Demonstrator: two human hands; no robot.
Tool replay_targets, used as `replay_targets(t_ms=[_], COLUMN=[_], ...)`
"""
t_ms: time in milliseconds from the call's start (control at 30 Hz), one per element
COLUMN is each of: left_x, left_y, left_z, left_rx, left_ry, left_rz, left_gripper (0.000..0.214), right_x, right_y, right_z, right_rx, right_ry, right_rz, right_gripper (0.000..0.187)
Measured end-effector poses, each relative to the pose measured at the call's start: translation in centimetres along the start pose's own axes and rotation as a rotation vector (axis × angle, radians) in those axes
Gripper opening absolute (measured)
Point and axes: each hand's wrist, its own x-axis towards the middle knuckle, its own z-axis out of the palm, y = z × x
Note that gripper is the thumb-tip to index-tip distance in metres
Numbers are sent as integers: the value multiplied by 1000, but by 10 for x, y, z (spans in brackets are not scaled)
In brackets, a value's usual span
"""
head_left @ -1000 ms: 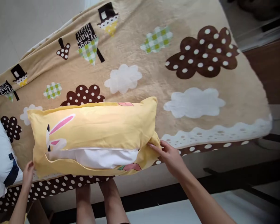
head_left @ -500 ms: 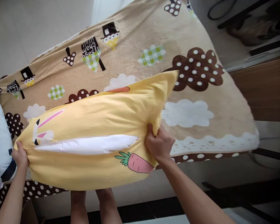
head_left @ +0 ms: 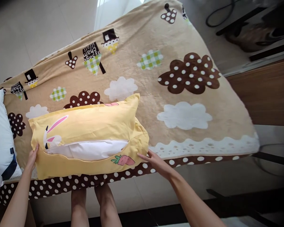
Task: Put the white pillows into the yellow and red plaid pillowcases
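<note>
A yellow pillowcase with a rabbit and pink carrots printed on it lies lengthwise on the bed, near its front edge. Through a long slit along its middle shows a white inner pillow. At the left end, my left hand rests against the side edge with its fingers stretched up along the cloth; part of them is hard to make out. My right hand touches the lower right corner, fingers extended and apart. The right end of the case is crumpled, and its upper right corner sticks up.
A beige blanket with clouds and dotted shapes covers the bed. At the far left lies a white pillow with a navy patch. A brown wooden panel stands to the right. My legs are at the near bedside.
The pillow has come down onto the bed and shrunk back leftward at its right end. My right hand has let go of its bunched grip; my left hand has shifted slightly right.
</note>
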Motion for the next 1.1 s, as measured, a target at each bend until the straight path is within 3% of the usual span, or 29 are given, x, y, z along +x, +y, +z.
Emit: replay_targets(t_ms=[33, 100, 233, 467, 533, 633, 733, 833, 900, 1000, 1100], left_x=[-1, -2, 1, 1, 0, -4, -14, -24, -27, -24, -16], left_y=[-2, -2, 5, 9, 8, 2, -15, -38, -50, -56, -51], left_z=[3, 5, 2, -4, -7, -14, -18, -21, -24, -29, -32], left_rx=[-79, -204, -243, -39, -16, -46, -107, -154, -198, -247, -193], left_ry=[-61, -67, 69, 147, 168, 131, 48, -63, -67, 54, 151], left_rz=[-90, -162, -39, 43, 57, 38, -28, -194, -268, -222, -138], left_gripper=[48, 45, 37, 45, 46, 44, 40, 31, 28, 21, 17], right_x=[-1, -3, -9, -6, -6, -17, -35, -45, -46, -47, -44], right_y=[4, 9, 19, 37, 38, 42, 49, 57, 62, 71, 79], right_z=[3, 5, -4, -16, -21, -28, -25, -17, -16, -22, -28], right_rx=[-22, -138, -354, -677, -568, -212, -65, -180, -328, -542, -625], right_ry=[0, 105, 340, 339, 361, 344, 185, 61, 156, 323, 310], right_rz=[25, 18, -96, -45, -43, -14, 21, -23, -45, -59, -46], right_gripper=[48, 50, 53, 59, 61, 60, 54, 48, 52, 54, 46])
